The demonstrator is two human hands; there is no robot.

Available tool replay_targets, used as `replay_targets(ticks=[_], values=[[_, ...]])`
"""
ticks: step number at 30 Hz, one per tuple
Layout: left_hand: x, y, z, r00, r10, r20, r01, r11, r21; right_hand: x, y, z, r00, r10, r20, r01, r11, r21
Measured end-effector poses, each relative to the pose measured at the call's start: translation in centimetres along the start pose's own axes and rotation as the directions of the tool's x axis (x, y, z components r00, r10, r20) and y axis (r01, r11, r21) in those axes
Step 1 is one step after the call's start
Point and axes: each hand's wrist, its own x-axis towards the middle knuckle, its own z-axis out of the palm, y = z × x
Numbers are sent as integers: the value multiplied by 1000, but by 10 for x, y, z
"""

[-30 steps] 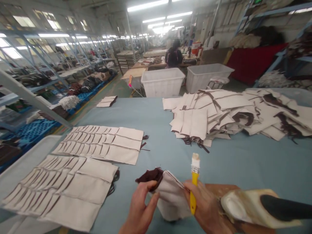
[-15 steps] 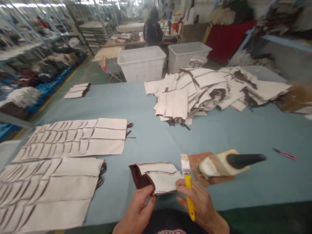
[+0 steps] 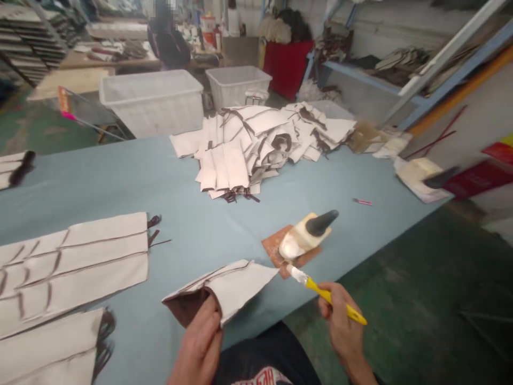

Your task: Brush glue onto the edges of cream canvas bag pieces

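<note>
My left hand (image 3: pixel 202 342) pinches the near edge of a cream fabric piece (image 3: pixel 240 289) with a dark brown inside, its open end facing left. The piece is tilted up off the blue-grey table (image 3: pixel 192 203). In my right hand (image 3: pixel 342 321) is a paintbrush (image 3: pixel 324 293) with a yellow handle, its bristles coated white. The bristle tip lies at the near side of a cream container (image 3: pixel 306 235) with a black conical top and a white mass at its mouth. That container lies tilted on a brown board (image 3: pixel 276 245); whether the bristles touch the board I cannot tell.
Overlapping rows of cream pieces (image 3: pixel 108 240) lie at the left. A heaped pile (image 3: pixel 248 144) sits at the back, and small snips (image 3: pixel 363 202) lie to the right. White bins (image 3: pixel 154 101) stand beyond the table; a person (image 3: pixel 168 43) is farther off.
My view has turned right. My right hand has left the fabric and carried the brush right to the container. My left hand keeps hold of the fabric piece, now more lifted and tilted.
</note>
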Motion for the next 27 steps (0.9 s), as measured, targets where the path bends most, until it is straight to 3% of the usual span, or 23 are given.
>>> replay_targets(ticks=[3,6,9,12,16,22,27], values=[[-11,-19,0,967,-196,-165,201,979,19,16,12,1,984,107,-145,-97,993,73],[-17,-29,0,899,-434,-56,433,901,-39,33,24,5,967,144,-208,-122,986,115],[-22,-35,4,845,-534,-41,533,846,-25,49,31,11,965,119,-234,-97,990,107],[-36,-46,10,860,-499,-104,502,865,-4,65,30,19,978,39,-205,-30,999,45],[-62,-58,19,916,-395,-65,395,918,-6,82,26,29,993,-47,-106,37,995,-93],[-70,-42,24,945,-302,-127,315,945,90,100,32,47,996,-94,5,91,949,-303],[-64,-35,22,937,-326,-127,334,942,46,115,39,58,991,-110,80,133,903,-408]])
